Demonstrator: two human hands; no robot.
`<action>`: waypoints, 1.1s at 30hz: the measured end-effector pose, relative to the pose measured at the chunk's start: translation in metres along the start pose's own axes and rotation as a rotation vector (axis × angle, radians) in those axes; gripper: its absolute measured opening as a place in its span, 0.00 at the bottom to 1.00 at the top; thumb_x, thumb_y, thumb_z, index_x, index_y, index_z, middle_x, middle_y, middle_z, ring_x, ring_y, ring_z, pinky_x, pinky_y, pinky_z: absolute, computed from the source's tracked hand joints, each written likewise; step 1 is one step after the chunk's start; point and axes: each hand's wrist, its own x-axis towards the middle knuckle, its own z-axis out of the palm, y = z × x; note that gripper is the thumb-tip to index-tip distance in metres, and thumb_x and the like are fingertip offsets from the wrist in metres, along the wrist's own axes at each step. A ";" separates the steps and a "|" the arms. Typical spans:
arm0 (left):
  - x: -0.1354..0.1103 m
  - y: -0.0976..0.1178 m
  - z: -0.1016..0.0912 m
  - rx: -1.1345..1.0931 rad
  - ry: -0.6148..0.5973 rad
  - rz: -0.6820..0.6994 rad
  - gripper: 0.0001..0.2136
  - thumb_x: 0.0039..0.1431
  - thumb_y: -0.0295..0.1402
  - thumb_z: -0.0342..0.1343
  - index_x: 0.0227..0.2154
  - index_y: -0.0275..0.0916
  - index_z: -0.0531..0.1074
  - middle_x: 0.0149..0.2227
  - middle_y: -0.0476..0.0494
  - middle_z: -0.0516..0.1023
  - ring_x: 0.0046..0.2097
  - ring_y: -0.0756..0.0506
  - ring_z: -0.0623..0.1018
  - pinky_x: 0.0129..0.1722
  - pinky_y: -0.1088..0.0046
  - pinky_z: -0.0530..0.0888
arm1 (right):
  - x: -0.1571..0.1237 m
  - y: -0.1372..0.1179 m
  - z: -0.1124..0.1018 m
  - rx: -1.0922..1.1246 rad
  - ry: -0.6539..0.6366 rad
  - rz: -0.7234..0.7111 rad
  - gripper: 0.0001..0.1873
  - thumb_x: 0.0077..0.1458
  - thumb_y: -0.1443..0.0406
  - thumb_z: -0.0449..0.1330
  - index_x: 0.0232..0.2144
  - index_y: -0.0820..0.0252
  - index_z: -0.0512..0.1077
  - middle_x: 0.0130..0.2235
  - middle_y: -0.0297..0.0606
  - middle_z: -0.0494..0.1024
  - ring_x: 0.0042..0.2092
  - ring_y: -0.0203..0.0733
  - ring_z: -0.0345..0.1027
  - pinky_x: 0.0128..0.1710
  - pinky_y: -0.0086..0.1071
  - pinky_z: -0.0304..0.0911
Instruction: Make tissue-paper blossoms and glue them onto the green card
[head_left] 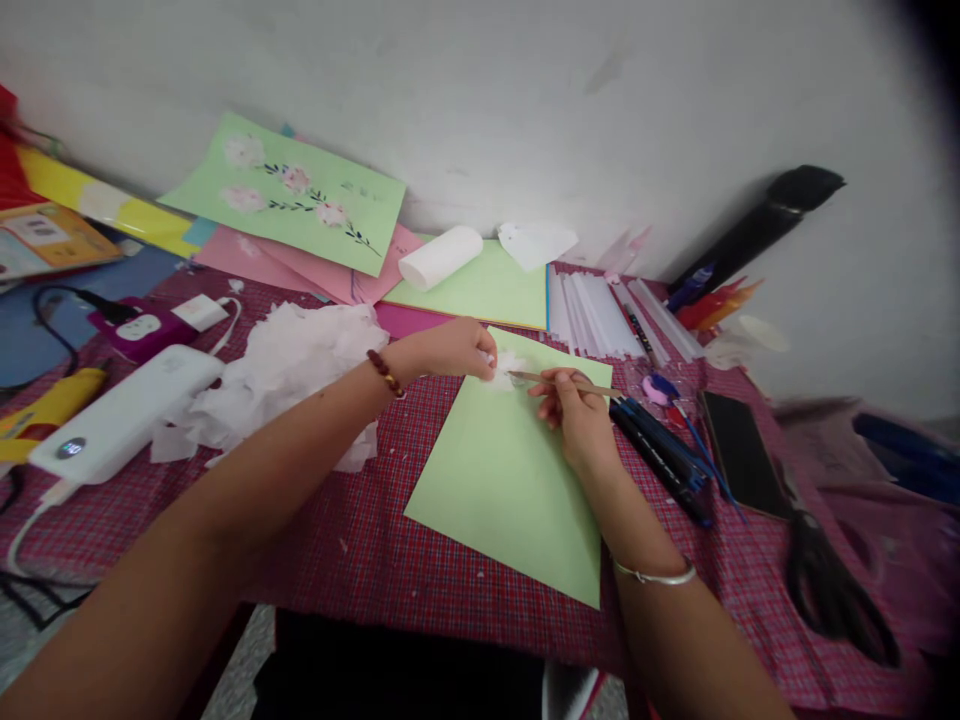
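Note:
A light green sheet of paper (pixel 510 480) lies on the red checked tablecloth (pixel 360 540). Near its top edge sits a small white tissue flower (pixel 508 366). My left hand (pixel 454 348) is closed in a pinch on that flower, pressing it to the sheet. My right hand (pixel 574 415) grips a thin wooden stick (pixel 559 380) like a pen, its tip touching the flower.
A heap of white tissue (pixel 285 375) lies left of the sheet, with a white power bank (pixel 124 415) and chargers beyond. Finished green and pink sheets (pixel 292 195) lean on the wall beside a tissue roll (pixel 440 257). Pens (pixel 660 445), a phone (pixel 742 455) and scissors (pixel 832 590) lie right.

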 end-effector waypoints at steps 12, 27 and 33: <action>0.032 -0.003 0.036 0.358 0.171 -0.042 0.10 0.48 0.26 0.50 0.29 0.33 0.77 0.27 0.40 0.78 0.26 0.48 0.69 0.26 0.73 0.59 | 0.000 -0.002 0.000 0.085 0.073 0.016 0.15 0.53 0.52 0.58 0.32 0.58 0.69 0.26 0.33 0.76 0.19 0.32 0.61 0.14 0.27 0.48; 0.037 -0.003 0.036 0.181 0.191 -0.094 0.07 0.47 0.28 0.54 0.26 0.31 0.76 0.23 0.45 0.73 0.25 0.51 0.66 0.24 0.75 0.57 | -0.007 0.001 0.006 -0.227 -0.038 -0.207 0.13 0.61 0.56 0.52 0.31 0.58 0.69 0.27 0.34 0.73 0.23 0.35 0.64 0.24 0.31 0.61; 0.032 -0.009 0.025 0.076 0.150 -0.100 0.10 0.48 0.29 0.54 0.31 0.31 0.77 0.28 0.44 0.76 0.26 0.52 0.67 0.25 0.77 0.59 | -0.010 0.007 0.006 -0.415 -0.093 -0.280 0.12 0.62 0.58 0.50 0.35 0.58 0.68 0.29 0.34 0.72 0.24 0.35 0.65 0.25 0.30 0.61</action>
